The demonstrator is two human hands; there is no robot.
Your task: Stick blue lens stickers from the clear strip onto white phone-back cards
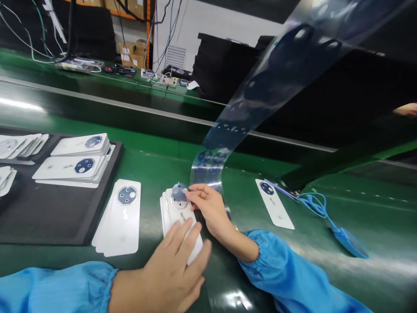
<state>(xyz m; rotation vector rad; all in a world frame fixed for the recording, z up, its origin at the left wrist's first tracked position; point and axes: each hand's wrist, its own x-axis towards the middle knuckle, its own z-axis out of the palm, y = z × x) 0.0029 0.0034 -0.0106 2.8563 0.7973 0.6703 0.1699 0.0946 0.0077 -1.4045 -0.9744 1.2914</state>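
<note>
Across the glossy green desk [150, 169], a long, clear film strip with dark-blue shapes [234, 124] curves down from the far right to just behind the right-hand grip [211, 208]. At left, a flat black tray [48, 221] carries stacked white panels. The left-hand grip [166, 271], loosely spread and blurred, is over the near part of a slightly fanned pile of thin, white, round-cornered panels [179, 213]; whether it touches them, I cannot tell. Smallest is a translucent, blue-grey film disc [178, 192] with small dark spots. It is at the pile's far end, over the top panel's pale roundish patch and partly covering it. The right-hand grip is narrow, thumb and forefinger pinching the disc's right edge, so most of the disc lies left of the fingertips.
</note>
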